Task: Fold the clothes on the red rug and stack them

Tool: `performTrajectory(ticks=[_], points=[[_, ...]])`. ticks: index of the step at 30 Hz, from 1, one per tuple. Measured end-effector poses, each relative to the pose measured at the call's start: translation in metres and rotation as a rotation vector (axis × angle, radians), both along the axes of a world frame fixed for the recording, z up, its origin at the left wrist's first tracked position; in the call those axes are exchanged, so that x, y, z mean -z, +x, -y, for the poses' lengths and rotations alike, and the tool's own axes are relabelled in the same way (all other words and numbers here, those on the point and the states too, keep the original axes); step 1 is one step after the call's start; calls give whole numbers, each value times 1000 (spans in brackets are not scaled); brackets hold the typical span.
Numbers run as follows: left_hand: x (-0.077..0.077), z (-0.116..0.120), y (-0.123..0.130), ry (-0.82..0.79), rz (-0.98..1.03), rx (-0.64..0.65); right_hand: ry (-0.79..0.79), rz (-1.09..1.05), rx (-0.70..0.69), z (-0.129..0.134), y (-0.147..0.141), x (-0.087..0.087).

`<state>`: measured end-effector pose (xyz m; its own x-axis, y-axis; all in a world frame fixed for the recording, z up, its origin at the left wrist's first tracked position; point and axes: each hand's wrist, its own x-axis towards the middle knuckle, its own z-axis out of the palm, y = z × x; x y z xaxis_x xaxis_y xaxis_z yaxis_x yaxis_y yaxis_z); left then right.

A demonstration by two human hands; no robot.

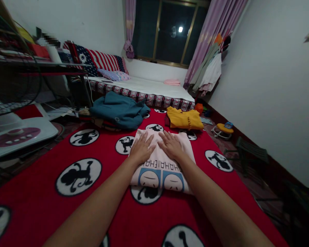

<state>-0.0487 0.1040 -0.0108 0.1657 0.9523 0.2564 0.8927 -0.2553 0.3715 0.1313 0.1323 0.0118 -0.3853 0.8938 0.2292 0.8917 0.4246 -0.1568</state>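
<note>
A pale pink T-shirt (154, 156) with dark lettering and two blue-and-white printed faces lies folded into a rough rectangle on the red blanket (108, 212). My left hand (142, 148) rests flat on its upper left part, fingers spread. On the upper right part lies my right hand (170, 145), palm down, with its fingers apart too. Neither hand grasps the cloth. Beyond the shirt are a teal garment (119, 109) to the left and a folded yellow garment (185, 118) to the right.
A cluttered desk (41, 63) and a white fan base (20, 132) stand on the left. At the back, a bed (149, 85) sits below a curtained window. Along the right wall are hanging clothes (211, 72), a small yellow stool (222, 128) and a dark stool (252, 149).
</note>
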Motion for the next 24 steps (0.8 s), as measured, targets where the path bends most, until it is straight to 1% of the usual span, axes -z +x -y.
performTrajectory(ticks=[3,7,9,11,13,14,17,19,21,24], points=[[-2,-1,-4,66,51,-69,72,-64,16,-8,5,3],[-9,6,-12,165,199,-266,205,-193,53,-5,9,10],[-11,11,-14,177,229,-329,232,-221,96,-4,10,13],[-13,15,-16,154,246,-377,239,-217,135,-4,11,12],[-15,16,-16,158,279,-411,237,-202,158,-6,10,3],[-17,15,-17,194,307,-417,244,-204,161,-8,9,-3],[-23,10,-21,398,399,-400,344,-289,161,-14,5,-25],[-26,5,-25,480,414,-394,442,-358,175,-19,1,-32],[-24,1,-29,448,374,-398,459,-364,197,-25,-4,-27],[-18,-4,-33,228,270,-412,334,-293,253,-32,-8,-5]])
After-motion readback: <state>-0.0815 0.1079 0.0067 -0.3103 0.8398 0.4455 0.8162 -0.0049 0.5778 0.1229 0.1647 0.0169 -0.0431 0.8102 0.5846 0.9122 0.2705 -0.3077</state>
